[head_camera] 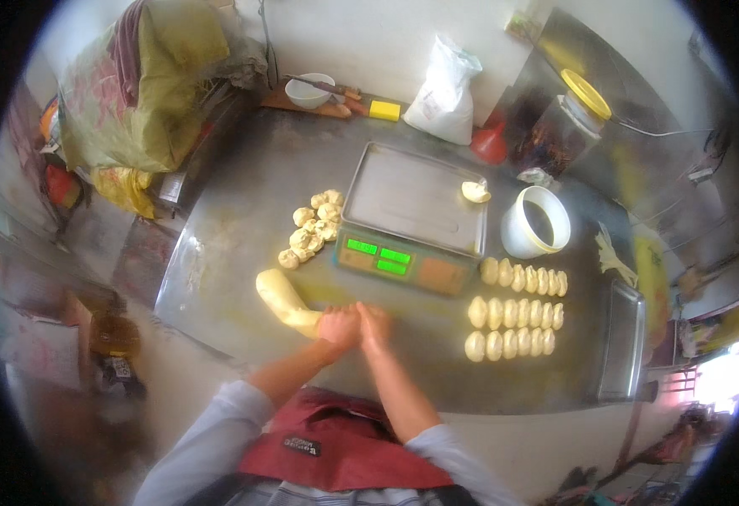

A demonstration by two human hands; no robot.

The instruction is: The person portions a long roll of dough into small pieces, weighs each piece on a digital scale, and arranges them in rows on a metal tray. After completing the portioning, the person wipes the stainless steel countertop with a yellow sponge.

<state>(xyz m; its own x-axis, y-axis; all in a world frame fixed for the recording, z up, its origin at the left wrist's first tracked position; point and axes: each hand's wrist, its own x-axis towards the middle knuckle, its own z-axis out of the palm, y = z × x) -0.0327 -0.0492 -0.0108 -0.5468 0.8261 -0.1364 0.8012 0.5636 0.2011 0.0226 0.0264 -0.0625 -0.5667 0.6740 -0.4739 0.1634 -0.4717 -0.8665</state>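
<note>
My left hand point(341, 326) is closed around the right end of a long roll of yellow dough point(282, 296) on the metal table. Pressed against it, my right hand point(374, 324) has its fingers curled; whether it grips dough is hidden. Beyond the hands stands a digital scale point(410, 197) with lit green displays and a small dough piece point(475, 191) on its tray's right side. Left of the scale lies a heap of rough dough lumps point(311, 234). Smooth dough pieces point(511, 312) form three rows to its right.
A white plastic tub point(535, 222) stands right of the scale. Along the wall are a white bowl point(309, 92), a yellow block point(384, 111), a white sack point(445, 92), a red funnel point(489, 144) and a yellow-lidded jar point(559, 126). A metal tray point(622, 341) lies at the table's right end.
</note>
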